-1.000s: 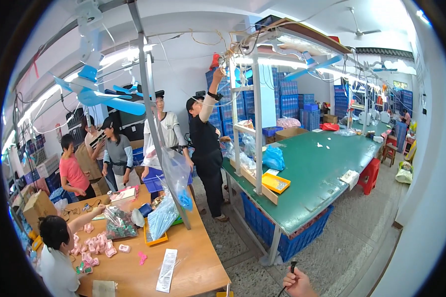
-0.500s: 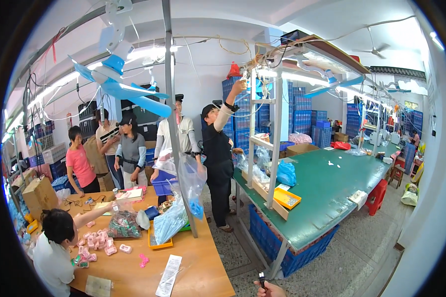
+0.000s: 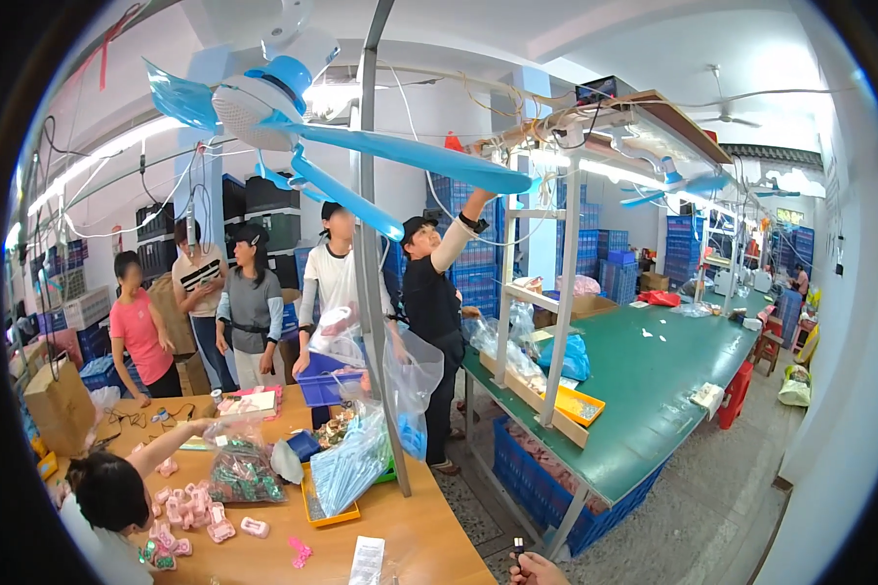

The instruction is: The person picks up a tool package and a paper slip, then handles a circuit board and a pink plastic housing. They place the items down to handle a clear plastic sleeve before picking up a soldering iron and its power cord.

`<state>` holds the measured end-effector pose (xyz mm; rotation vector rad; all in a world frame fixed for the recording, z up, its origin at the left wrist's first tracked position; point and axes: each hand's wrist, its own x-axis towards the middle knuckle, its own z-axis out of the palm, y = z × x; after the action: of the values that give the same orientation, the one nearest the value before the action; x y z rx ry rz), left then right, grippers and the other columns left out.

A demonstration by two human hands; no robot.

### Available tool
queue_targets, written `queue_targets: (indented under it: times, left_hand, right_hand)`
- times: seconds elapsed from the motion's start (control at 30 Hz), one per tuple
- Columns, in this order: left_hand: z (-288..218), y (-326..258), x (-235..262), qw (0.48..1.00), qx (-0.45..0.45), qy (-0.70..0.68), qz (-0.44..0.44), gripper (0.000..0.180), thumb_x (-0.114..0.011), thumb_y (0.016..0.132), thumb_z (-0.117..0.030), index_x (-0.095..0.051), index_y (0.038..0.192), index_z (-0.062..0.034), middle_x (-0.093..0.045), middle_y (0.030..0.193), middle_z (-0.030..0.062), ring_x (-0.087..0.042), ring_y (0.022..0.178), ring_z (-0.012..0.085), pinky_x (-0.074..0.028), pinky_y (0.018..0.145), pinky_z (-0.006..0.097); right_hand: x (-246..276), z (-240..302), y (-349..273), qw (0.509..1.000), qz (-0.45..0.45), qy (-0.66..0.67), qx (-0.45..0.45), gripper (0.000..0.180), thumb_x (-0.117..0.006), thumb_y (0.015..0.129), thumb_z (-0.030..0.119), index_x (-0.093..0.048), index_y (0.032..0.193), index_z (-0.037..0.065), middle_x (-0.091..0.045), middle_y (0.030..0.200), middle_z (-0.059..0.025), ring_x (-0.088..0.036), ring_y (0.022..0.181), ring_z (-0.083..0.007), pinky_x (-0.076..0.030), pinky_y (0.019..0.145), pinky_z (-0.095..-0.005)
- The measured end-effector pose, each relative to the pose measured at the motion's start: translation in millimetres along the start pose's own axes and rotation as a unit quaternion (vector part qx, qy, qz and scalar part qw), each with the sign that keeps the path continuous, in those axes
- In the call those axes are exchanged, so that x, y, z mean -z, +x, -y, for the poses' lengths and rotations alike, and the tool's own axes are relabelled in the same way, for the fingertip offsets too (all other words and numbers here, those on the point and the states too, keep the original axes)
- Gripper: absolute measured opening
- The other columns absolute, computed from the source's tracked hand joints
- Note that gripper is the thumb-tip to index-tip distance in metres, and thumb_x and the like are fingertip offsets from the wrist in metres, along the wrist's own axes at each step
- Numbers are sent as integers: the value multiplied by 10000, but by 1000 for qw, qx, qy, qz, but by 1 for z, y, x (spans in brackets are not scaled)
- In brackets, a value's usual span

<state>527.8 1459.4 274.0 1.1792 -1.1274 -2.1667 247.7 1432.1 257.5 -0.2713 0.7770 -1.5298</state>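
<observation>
At the lower edge, right of the middle, my right hand (image 3: 539, 568) is closed around a black power plug (image 3: 517, 556). The plug's two metal prongs (image 3: 519, 542) point upward, away from my fingers. Only the fingers and part of the hand show; any cord is hidden below the edge. Just beyond it are a metal leg of the green-topped table (image 3: 644, 390) and a blue crate (image 3: 585, 507) underneath. My left hand is out of the picture.
A wooden table (image 3: 429, 546) at left holds pink plastic parts (image 3: 190, 507) and bags; a co-worker (image 3: 107, 497) sits there. Several people stand behind. One person (image 3: 434, 283) reaches up to the metal frame (image 3: 561, 322). A blue-bladed fan (image 3: 263, 112) hangs close overhead.
The view has shifted closer, so the fan looks larger. My right hand keeps the plug at the lower edge. The seated co-worker appears lower, with the arm stretched across the table.
</observation>
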Motion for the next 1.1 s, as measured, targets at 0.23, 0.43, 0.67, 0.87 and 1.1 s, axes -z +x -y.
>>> queue_targets:
  times: [0.23,0.43,0.67,0.87,1.1]
  left_hand:
    - [-15,21,-2,1000,4,-7,3,245,-628,726,-142,-575,926,-12,-573,849,59,-530,776,140,-429,680,253]
    - [-11,29,-4,999,-26,-33,-23,229,-626,728,-148,-583,912,-19,-573,840,52,-526,773,138,-426,681,257]
    - [-15,41,-7,997,-36,65,-17,306,-604,747,-226,-553,973,-25,-558,868,39,-506,796,125,-401,709,250]
    - [-15,47,-9,994,-33,105,-8,412,-576,768,-298,-509,1064,-20,-540,905,33,-484,848,113,-374,762,242]
    - [22,71,11,998,-50,32,24,408,-576,770,-290,-508,1051,-2,-542,866,26,-495,800,102,-388,720,237]
  right_hand:
    - [28,-15,28,997,-11,-4,-72,82,-528,797,176,-522,828,100,-526,651,-24,-500,545,-129,-439,498,-258]
    - [1,-6,39,986,5,-133,-96,87,-528,794,202,-528,823,120,-527,674,-13,-497,571,-119,-419,532,-264]
    - [5,-12,51,978,56,-149,-135,95,-539,783,222,-544,783,128,-514,660,9,-488,584,-110,-401,504,-240]
    - [-5,-5,42,971,41,-178,-151,108,-550,781,234,-545,787,127,-511,654,15,-481,573,-104,-394,491,-245]
    - [-9,-5,44,971,49,-179,-153,116,-549,784,235,-542,795,120,-503,634,17,-470,540,-97,-390,475,-230]
